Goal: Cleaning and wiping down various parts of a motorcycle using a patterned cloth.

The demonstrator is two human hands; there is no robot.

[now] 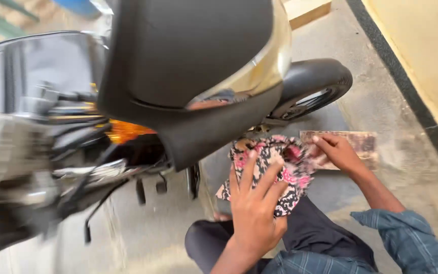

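Floral cloth gripped by both hands, scooter looming close, wooden board beyond.

Left hand and right hand are bare: no gloves, rings or watch seen. A blue-grey checked shirt is worn, its sleeve pushed up the right forearm, cuff bunched at 4 o'clock. More of the same check is seen at 6 o'clock. Dark trousers are worn, plain, no markings visible.
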